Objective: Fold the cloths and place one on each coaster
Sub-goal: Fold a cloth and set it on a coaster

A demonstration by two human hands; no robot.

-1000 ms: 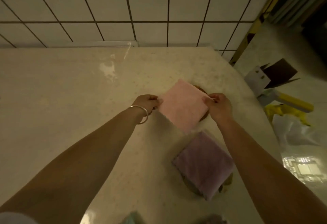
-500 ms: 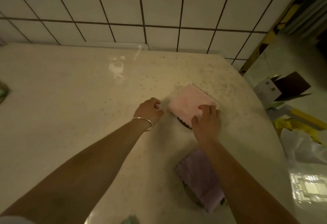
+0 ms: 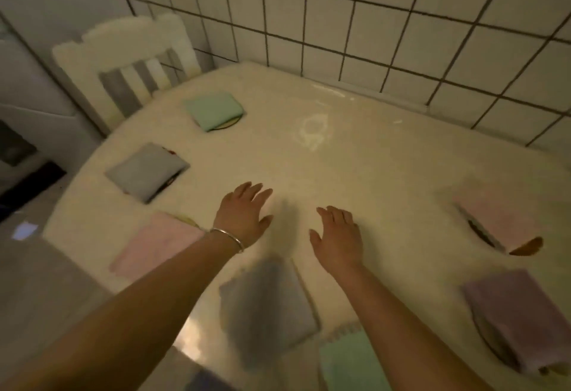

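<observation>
With folded cloths on coasters at frame left and right, both my left hand (image 3: 244,216) and right hand (image 3: 338,236) hover spread and empty at centre, free for the grey cloth (image 3: 267,307) below.

Tabletop (image 3: 355,155) against tiled wall (image 3: 401,35), chair (image 3: 129,63) at its far left corner. Folded cloths on coasters: three down the left edge (image 3: 145,171), two at right (image 3: 497,217); two more cloths near front (image 3: 268,307). Both hands (image 3: 244,214) over centre, apart.
</observation>
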